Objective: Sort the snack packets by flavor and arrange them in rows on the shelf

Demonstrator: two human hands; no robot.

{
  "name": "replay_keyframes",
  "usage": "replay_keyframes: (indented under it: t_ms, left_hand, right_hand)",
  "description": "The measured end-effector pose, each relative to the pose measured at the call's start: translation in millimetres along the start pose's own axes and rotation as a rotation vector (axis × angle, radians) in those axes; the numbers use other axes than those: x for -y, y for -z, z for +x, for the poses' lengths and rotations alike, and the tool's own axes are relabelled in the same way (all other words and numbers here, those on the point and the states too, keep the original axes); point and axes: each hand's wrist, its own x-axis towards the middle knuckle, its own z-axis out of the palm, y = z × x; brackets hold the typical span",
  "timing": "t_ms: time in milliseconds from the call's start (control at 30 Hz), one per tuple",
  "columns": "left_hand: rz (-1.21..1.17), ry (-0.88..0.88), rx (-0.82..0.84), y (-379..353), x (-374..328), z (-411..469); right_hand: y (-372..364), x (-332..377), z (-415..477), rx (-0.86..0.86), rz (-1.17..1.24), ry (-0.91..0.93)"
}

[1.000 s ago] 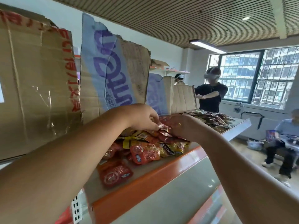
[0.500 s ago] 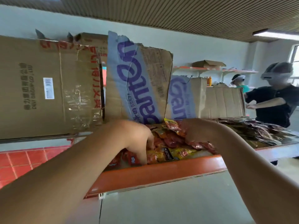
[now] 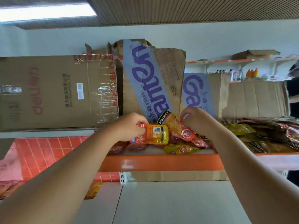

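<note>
Head view: two bare arms reach up to an orange-edged shelf (image 3: pixel 161 162) that carries a loose heap of packets (image 3: pixel 181 149). The arms cover much of the heap's near side. The flavor print on most packets is too small to read. Flattened cardboard boxes (image 3: pixel 48 91) stand along the back of the shelf and hide whatever lies behind them. A stack of dark packets (image 3: pixel 275 135) runs off toward the right, where a person (image 3: pixel 293 91) in black is cut off by the frame edge.

Half a second ago that person stood in fuller view and the left hand (image 3: pixel 129 126) was dug down into the heap. Now it is raised and grips the left end of an orange-and-yellow packet (image 3: pixel 155 134), its fingertips hidden behind the wrapper. The right hand (image 3: pixel 197 120) pinches the upper edge of a red packet (image 3: pixel 176 126) with a black header. This packet tilts up above the heap.

The two held packets overlap between the hands, the orange-and-yellow one in front, just above the packets lying on the shelf.
</note>
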Motion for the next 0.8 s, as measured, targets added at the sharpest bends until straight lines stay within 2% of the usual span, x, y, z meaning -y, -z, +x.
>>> replay_keyframes:
  t_ms: [200, 400, 500, 667, 800]
  left_hand:
    - [0.008, 0.066, -0.03, 13.0, 22.3, 10.4]
    - [0.011, -0.09, -0.119, 22.4, 38.9, 21.7]
    - [-0.001, -0.122, -0.119, 10.0, 50.1, 26.7]
    - [0.18, 0.044, -0.069, -8.0, 51.0, 30.4]
    - [0.145, 0.07, -0.029, -16.1, 35.9, 18.4]
  right_hand:
    - [-33.6, 0.4, -10.2, 0.009, 0.016, -0.004]
    - [-38.4, -1.1, -16.7, 0.141, -0.033, 0.082]
    - [-37.9, -2.5, -20.0, 0.104, -0.052, 0.088]
    - [-37.7, -2.1, -21.7, -0.018, -0.123, 0.135]
    - [-40.8, -2.5, -18.1, -0.014, -0.34, 0.086]
